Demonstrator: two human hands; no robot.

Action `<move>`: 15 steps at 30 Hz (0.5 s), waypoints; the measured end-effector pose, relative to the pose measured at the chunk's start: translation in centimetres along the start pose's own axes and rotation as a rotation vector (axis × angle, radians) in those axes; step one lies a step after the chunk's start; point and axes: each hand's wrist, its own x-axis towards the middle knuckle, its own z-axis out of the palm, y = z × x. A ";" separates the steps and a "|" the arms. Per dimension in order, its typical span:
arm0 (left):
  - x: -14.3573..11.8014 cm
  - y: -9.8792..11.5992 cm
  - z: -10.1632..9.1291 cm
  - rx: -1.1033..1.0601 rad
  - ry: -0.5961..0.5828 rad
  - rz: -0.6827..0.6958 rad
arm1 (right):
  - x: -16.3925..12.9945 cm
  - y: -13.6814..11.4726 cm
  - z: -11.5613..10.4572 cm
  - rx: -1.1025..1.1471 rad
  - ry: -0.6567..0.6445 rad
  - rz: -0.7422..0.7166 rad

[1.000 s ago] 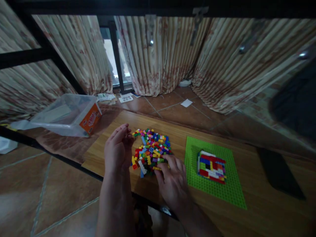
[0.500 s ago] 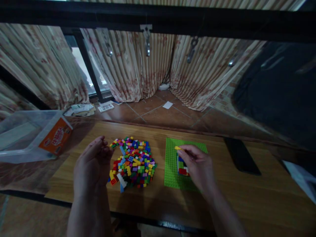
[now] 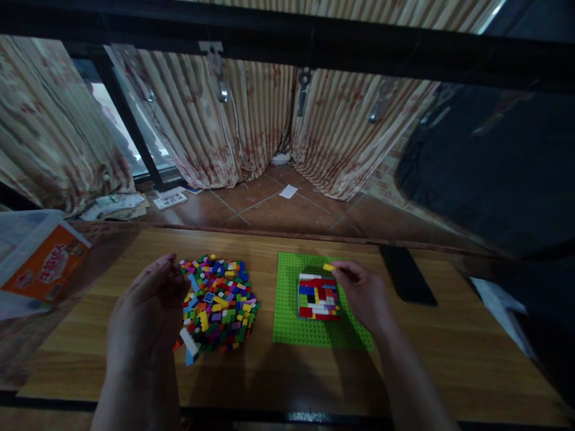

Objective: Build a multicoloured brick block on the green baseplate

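Yellow brick [image 3: 328, 267] pinched at the fingertips of the right hand [image 3: 366, 293], held at the far right corner of the brick wall [image 3: 318, 296] — wall sits on the green baseplate [image 3: 287, 326]. Left hand [image 3: 146, 314] loosely curled, fingers together, touching the left edge of the loose brick pile [image 3: 220, 302] on the wooden table [image 3: 449, 359]. Black phone [image 3: 406, 275] lies right of the baseplate.

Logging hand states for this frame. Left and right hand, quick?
Left hand: loosely curled beside the brick pile; holding anything cannot be told.
Right hand: pinching a yellow brick over the green baseplate.
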 end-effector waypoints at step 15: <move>-0.6 0.3 1.3 0.007 0.065 -0.056 | 0.4 0.9 -0.3 -0.156 -0.156 0.024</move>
